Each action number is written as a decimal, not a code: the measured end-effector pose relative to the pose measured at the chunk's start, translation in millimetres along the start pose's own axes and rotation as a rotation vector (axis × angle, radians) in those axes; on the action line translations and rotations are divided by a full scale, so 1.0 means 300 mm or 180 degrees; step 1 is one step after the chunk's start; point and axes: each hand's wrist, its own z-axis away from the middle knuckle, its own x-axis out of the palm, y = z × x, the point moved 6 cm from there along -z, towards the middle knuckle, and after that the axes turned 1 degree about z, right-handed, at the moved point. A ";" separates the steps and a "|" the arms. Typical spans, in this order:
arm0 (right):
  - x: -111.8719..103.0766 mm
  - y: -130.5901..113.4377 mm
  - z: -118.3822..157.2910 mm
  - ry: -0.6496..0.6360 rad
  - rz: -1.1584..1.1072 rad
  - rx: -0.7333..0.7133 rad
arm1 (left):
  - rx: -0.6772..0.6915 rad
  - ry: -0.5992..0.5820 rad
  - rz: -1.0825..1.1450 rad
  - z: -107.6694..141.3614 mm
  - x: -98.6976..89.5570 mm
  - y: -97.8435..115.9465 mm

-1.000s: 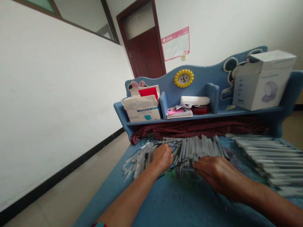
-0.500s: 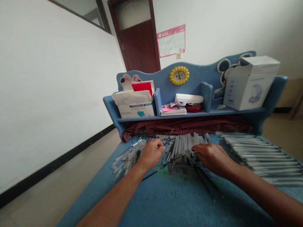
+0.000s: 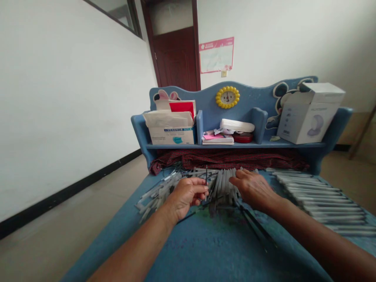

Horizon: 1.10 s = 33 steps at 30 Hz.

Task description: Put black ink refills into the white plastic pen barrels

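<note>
My left hand (image 3: pixel 188 192) pinches a thin dark pen refill (image 3: pixel 206 176) between thumb and fingertips. The refill stands nearly upright above the table. My right hand (image 3: pixel 254 188) is at the right side of a pile of pale, clear pen barrels (image 3: pixel 225 181), its fingers curled down and closed. Whatever they grip is hidden behind the knuckles. A looser heap of pale barrels (image 3: pixel 154 199) lies left of my left hand. Dark refills (image 3: pixel 255 225) stretch across the table below my right hand.
A row of pens (image 3: pixel 329 199) lies side by side at the right of the blue table (image 3: pixel 211 250). Behind stands a blue shelf (image 3: pixel 170 146) with a mask box (image 3: pixel 173 135), papers (image 3: pixel 219 140) and a white carton (image 3: pixel 311 117). Checked cloth (image 3: pixel 229 158) is bunched under it.
My left hand has turned and now holds a refill upright. My right hand has moved slightly left and away from me, over the barrels. The camera view has shifted a little.
</note>
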 end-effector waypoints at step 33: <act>0.018 -0.066 -0.115 -0.0179 0.0342 -0.1192 | -0.0007 -0.0156 0.0195 -0.002 0.002 -0.010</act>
